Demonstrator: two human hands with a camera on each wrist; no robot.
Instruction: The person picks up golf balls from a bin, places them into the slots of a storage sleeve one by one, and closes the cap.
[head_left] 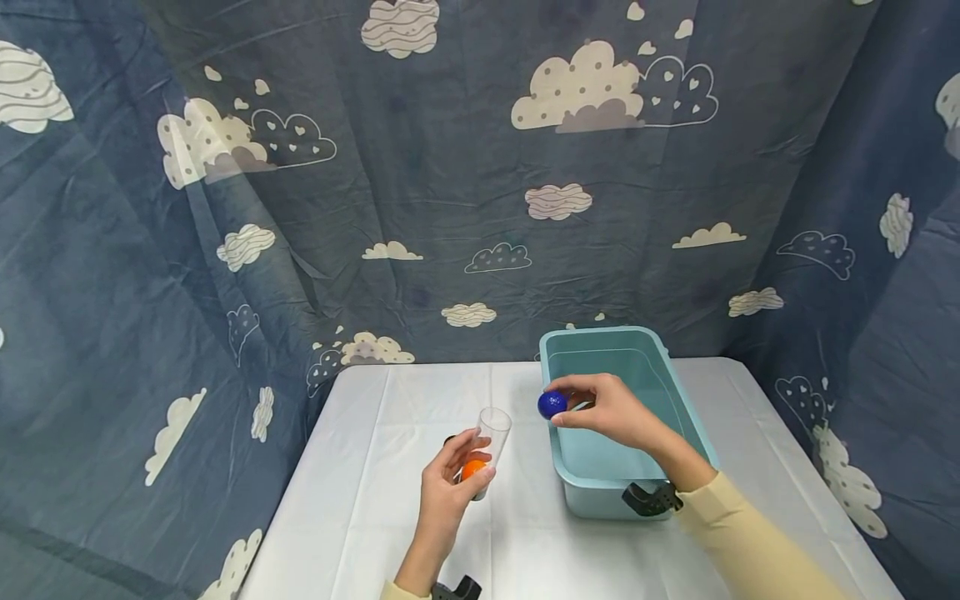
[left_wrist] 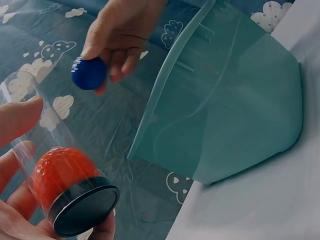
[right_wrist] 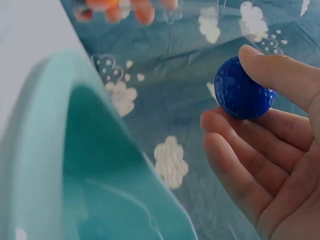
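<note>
Nearest the camera, the left hand point(head_left: 447, 492) gripped a clear plastic tube point(head_left: 486, 446) holding an orange ball point(head_left: 473, 469), mouth tilted up-right. Just beyond it, the right hand point(head_left: 611, 412) pinched a dimpled blue ball point(head_left: 552, 404) beside the teal plastic bin point(head_left: 678, 392).
</note>
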